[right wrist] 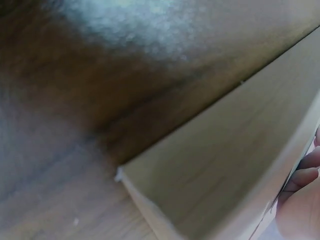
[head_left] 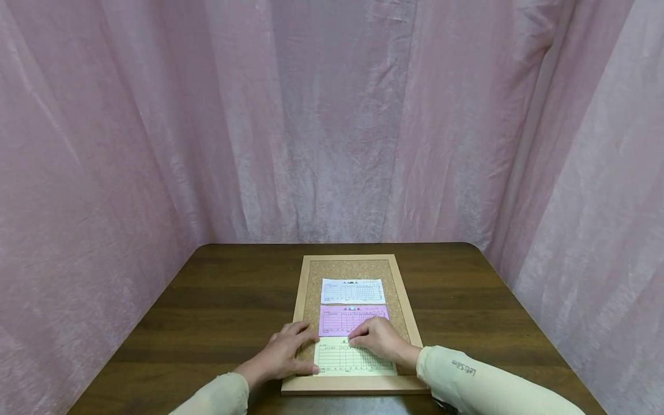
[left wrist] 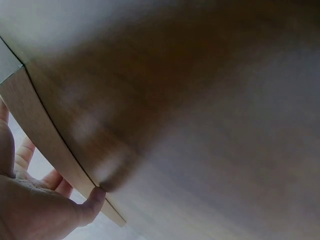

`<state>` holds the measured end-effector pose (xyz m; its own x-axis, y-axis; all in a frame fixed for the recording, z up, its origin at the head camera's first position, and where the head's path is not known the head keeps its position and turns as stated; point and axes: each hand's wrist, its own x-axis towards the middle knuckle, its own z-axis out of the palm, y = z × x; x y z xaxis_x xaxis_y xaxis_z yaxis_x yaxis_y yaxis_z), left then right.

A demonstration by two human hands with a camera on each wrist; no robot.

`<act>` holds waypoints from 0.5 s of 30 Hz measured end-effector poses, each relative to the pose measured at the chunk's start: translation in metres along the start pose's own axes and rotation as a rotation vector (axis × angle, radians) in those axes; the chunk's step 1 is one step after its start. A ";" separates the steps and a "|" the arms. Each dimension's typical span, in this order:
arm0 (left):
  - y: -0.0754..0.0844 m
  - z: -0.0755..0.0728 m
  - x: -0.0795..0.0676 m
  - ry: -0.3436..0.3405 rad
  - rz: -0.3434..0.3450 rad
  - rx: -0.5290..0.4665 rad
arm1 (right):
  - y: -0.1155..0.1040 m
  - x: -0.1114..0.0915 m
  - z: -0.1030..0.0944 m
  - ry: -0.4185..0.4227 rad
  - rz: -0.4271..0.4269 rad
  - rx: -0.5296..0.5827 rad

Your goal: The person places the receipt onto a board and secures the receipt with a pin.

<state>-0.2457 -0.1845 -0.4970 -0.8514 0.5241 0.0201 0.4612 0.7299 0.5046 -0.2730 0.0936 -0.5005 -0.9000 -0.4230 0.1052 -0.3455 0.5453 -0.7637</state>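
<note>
A wood-framed cork board [head_left: 349, 268] lies on the table with three printed slips in a column. At its near end is a pale yellow slip [head_left: 358, 362]. My left hand [head_left: 280, 354] rests over the board's left side, fingers spread, with its thumb at the slip's left edge. At the slip's top middle, the thumb and forefinger of my right hand [head_left: 383, 339] come together in a pinch; the fingertips hide what is between them. Just beyond lies a purple slip [head_left: 334, 324] bearing a small pale green round pin [head_left: 352, 308]. Farthest up is a white slip [head_left: 353, 293] with a dark spot at its top.
The dark brown wooden table [head_left: 233, 294] surrounds the board, whose near frame edge [head_left: 358, 385] lies close to me. Pink curtains [head_left: 337, 121] hang behind and at both sides. The wrist views show mostly frame wood [right wrist: 225, 150] and blurred tabletop.
</note>
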 end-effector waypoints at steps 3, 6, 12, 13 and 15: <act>0.000 -0.001 0.000 0.003 0.002 0.003 | -0.002 0.001 -0.001 0.001 0.001 -0.012; -0.001 -0.001 0.001 0.009 0.008 0.012 | -0.004 0.001 -0.001 0.001 -0.001 -0.028; -0.002 0.000 0.000 0.008 0.010 0.000 | -0.005 -0.002 -0.001 0.009 -0.009 -0.050; -0.002 0.000 0.000 0.006 0.008 -0.006 | -0.005 -0.002 -0.001 0.011 -0.015 -0.050; -0.001 0.000 0.000 0.004 0.010 -0.008 | -0.004 -0.003 -0.002 0.013 -0.025 -0.042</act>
<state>-0.2461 -0.1854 -0.4981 -0.8480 0.5291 0.0289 0.4674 0.7212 0.5113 -0.2689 0.0940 -0.4964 -0.8942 -0.4277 0.1322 -0.3786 0.5650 -0.7331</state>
